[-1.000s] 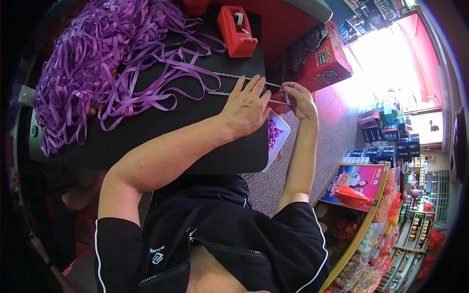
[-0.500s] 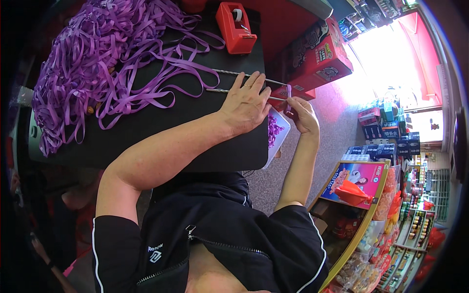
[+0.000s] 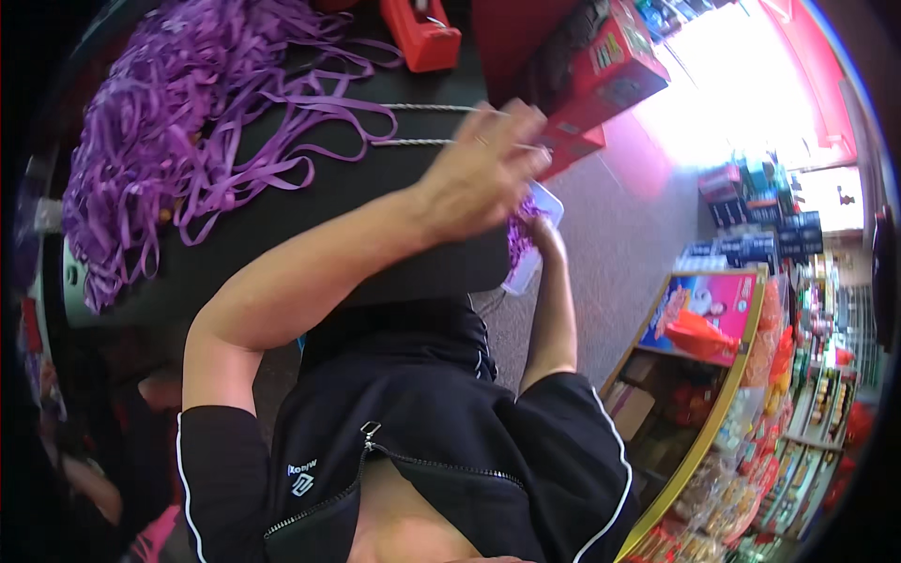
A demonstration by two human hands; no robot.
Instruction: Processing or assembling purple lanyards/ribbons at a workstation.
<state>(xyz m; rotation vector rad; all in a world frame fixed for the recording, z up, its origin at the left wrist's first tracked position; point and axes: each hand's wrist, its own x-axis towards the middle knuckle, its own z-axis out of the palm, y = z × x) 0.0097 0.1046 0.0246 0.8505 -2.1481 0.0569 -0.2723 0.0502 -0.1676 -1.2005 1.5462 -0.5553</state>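
My left hand [image 3: 479, 174] is over the ends of two thin twisted metal rods [image 3: 413, 143] that lie side by side across the table's right edge. Its fingers are stretched out but smeared by motion. Lower down, my right hand [image 3: 542, 232] is at a white plastic tub [image 3: 546, 204] holding small purple ribbon pieces [image 3: 518, 236]. The right fingers are hidden among the pieces and behind the wrist. A large tangled heap of purple ribbon [image 3: 188, 113] covers the table's left part, with loose loops reaching toward the rods.
The black table [image 3: 404, 272] carries a red tape dispenser [image 3: 427, 42] at its far edge. Red cartons [image 3: 605, 70] stand past its right side. To the right are a glass-fronted display case [image 3: 657, 385] and shelves of goods. Another person's arm [image 3: 89, 483] shows at lower left.
My right hand has left the rod ends and dropped toward me into the tub. The left hand stays by the rods, its fingers lifted and moving. The whole view has shifted slightly.
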